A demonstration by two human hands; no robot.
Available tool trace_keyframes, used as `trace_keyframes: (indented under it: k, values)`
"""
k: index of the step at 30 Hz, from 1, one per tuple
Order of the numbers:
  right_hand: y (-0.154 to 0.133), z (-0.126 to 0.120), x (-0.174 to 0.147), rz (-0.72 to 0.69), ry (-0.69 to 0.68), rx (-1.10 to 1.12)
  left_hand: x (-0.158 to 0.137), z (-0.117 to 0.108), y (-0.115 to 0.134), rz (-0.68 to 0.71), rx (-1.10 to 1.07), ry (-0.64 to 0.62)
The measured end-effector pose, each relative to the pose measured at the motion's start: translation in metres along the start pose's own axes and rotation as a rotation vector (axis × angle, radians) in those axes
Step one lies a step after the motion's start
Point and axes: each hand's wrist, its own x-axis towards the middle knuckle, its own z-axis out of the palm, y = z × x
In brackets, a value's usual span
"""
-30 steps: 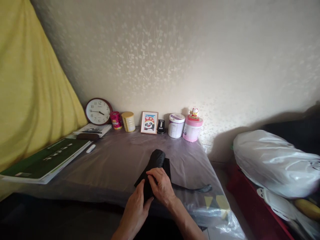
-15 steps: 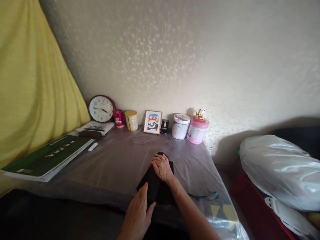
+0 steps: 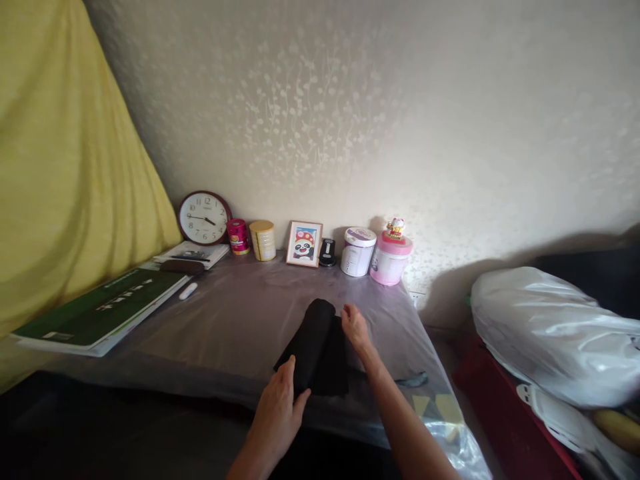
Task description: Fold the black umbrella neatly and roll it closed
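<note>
A black cloth [image 3: 334,370], partly rolled up, lies near the front edge of the covered table. Its thick roll [image 3: 313,340] slants away from me, and a flat flap spreads to the right of it. My left hand [image 3: 277,403] grips the near end of the roll between thumb and fingers. At the far right corner of the flap is my right hand [image 3: 356,328], its fingers curled together at the cloth's edge. Whatever may be inside the roll is hidden.
Along the wall stand a clock [image 3: 204,218], a pink can [image 3: 237,237], a yellow-lidded can [image 3: 263,241], a panda picture [image 3: 304,245] and two tubs [image 3: 359,253]. A green book [image 3: 100,310] lies left. A plastic bag [image 3: 545,333] bulges on the right.
My right hand has left the top of the roll and moved right to the flap's edge, uncovering the roll's far end. My left hand keeps its hold on the near end.
</note>
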Motion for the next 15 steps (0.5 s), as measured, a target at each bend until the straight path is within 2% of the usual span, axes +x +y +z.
trace_keyframes:
  k: [5, 11, 15]
  values:
    - [0.008, -0.013, -0.02, 0.154, -0.115, 0.181, 0.001, -0.002, 0.0, -0.014, -0.012, 0.003]
    - [-0.013, -0.011, -0.033, 0.215, -0.264, 0.41, 0.002, 0.007, -0.009, 0.019, -0.047, 0.067]
    - [-0.02, -0.012, -0.036, 0.263, -0.327, 0.48, 0.003, 0.011, -0.012, 0.018, -0.045, 0.072]
